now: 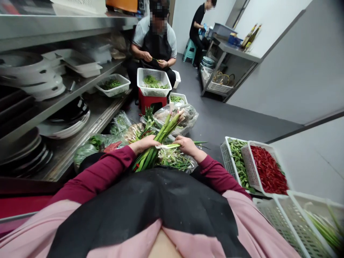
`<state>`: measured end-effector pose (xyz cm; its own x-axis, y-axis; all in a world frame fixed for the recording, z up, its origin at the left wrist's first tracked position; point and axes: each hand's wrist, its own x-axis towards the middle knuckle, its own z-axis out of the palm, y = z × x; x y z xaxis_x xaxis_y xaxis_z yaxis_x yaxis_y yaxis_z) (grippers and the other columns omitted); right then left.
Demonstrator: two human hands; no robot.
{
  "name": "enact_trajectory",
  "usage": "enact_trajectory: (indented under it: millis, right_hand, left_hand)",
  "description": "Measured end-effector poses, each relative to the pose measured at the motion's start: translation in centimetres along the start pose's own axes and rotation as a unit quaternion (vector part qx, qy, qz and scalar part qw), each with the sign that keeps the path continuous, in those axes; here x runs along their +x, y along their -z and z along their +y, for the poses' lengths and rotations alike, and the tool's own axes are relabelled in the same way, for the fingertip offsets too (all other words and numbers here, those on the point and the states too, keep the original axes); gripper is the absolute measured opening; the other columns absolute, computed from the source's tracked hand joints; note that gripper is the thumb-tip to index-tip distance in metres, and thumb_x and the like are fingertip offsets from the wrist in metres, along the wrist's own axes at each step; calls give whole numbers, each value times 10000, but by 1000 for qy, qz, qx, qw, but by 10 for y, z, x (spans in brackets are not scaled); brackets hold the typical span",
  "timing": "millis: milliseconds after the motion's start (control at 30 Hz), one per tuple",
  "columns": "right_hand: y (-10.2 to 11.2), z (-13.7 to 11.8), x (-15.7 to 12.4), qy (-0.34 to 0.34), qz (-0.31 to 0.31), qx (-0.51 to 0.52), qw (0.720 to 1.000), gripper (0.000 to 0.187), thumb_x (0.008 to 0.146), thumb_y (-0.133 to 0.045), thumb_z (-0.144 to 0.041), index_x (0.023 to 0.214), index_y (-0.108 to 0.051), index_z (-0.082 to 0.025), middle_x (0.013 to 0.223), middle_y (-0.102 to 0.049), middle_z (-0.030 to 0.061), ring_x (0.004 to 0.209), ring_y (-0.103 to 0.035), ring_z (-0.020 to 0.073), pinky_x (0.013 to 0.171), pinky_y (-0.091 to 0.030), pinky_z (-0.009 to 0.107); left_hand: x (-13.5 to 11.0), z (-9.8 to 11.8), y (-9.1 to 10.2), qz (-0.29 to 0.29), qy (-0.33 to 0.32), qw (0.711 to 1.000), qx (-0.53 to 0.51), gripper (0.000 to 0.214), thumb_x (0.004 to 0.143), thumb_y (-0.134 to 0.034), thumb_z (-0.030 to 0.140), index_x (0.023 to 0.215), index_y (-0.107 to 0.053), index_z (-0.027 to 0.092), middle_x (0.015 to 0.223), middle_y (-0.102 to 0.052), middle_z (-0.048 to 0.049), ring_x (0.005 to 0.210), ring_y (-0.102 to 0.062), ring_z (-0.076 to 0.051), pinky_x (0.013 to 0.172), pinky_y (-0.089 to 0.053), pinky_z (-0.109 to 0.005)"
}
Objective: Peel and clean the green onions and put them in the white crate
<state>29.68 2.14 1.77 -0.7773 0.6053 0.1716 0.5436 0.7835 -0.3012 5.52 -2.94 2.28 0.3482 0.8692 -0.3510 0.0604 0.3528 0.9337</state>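
Observation:
My left hand (145,144) is closed around a tilted bunch of green garlic (170,125), its pale pinkish ends up and its leaves down by my lap. At its fingertips lies the white end of a thinner green garlic stalk (172,146). My right hand (186,146) pinches that stalk further along, and its green leaves stick out to the right. Below the hands is a heap of loose pale and green trimmings (174,159). Behind the bunch, a clear plastic bag (189,116) lies on the floor.
Ahead, a co-worker (157,39) handles greens over a white basket (154,91) on a red stool (146,102). Steel shelves (107,73) with dishes line the left. At right stand baskets of green peppers (238,157) and red chillies (268,170). Another person (199,23) sits farther back.

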Motion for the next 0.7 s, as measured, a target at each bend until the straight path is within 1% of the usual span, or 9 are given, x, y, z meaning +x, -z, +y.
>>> enact_trajectory:
  millis: [100,167,333,433,500,533,567,633,700]
  right_hand:
    - [-6,12,-8,-102,72,56,991,217,831,-512,-141,846,-727,-163,793,-632,41,730,-569,129,659,-413,218]
    - [-6,27,-14,-196,107,35,974,222,837,-502,-155,882,-719,-156,825,-638,57,769,-561,147,701,-410,236]
    - [6,76,-40,-424,116,-48,897,339,891,-381,-157,1068,-670,-149,1055,-644,140,918,-552,190,798,-373,285]
    - [5,94,-46,-505,93,-31,857,358,903,-414,-303,991,-698,-104,960,-665,195,848,-588,224,737,-394,314]
    - [-4,91,-43,-515,62,-10,855,381,843,-514,-424,896,-724,-111,844,-682,180,787,-606,235,694,-409,315]
    - [-10,84,-39,-502,68,5,862,393,807,-553,-464,884,-728,-120,824,-686,165,779,-609,232,688,-417,309]
    - [-16,74,-34,-483,100,28,870,408,784,-570,-488,903,-725,-129,837,-691,149,789,-610,223,693,-427,301]
    - [-28,45,-24,-425,205,122,873,430,782,-554,-499,973,-704,-144,880,-690,112,799,-604,187,700,-446,275]
    - [-34,11,-13,-363,275,268,849,435,790,-541,-488,1013,-680,-142,788,-666,66,684,-576,145,621,-448,246]
  left_hand:
    - [-5,1,-4,-11,18,1000,0,235,563,-719,249,722,-600,122,579,-597,-4,486,-534,-135,482,-437,-259]
    - [-8,-1,-3,-4,15,1000,-10,261,548,-731,256,728,-590,130,582,-597,2,490,-540,-136,483,-444,-260]
    - [-19,-12,11,8,0,999,-43,316,542,-756,286,752,-578,129,605,-611,-6,507,-552,-136,481,-444,-249]
    - [-24,-18,19,24,-7,998,-59,318,561,-758,285,779,-592,123,626,-626,-14,517,-567,-139,494,-453,-251]
    - [-25,-21,21,32,-12,997,-69,312,569,-756,280,786,-600,120,629,-631,-19,522,-574,-146,500,-460,-259]
    - [-24,-22,22,34,-12,997,-72,307,569,-755,278,782,-601,120,628,-633,-21,523,-575,-150,500,-462,-263]
    - [-24,-22,22,35,-12,997,-74,302,568,-755,275,776,-602,119,626,-634,-23,522,-575,-153,499,-463,-266]
    - [-22,-22,22,33,-10,996,-77,291,563,-753,267,762,-601,118,624,-636,-28,525,-577,-157,499,-463,-268]
    - [-19,-21,20,24,-9,996,-85,286,558,-752,257,758,-599,120,630,-641,-31,537,-582,-159,507,-465,-266]
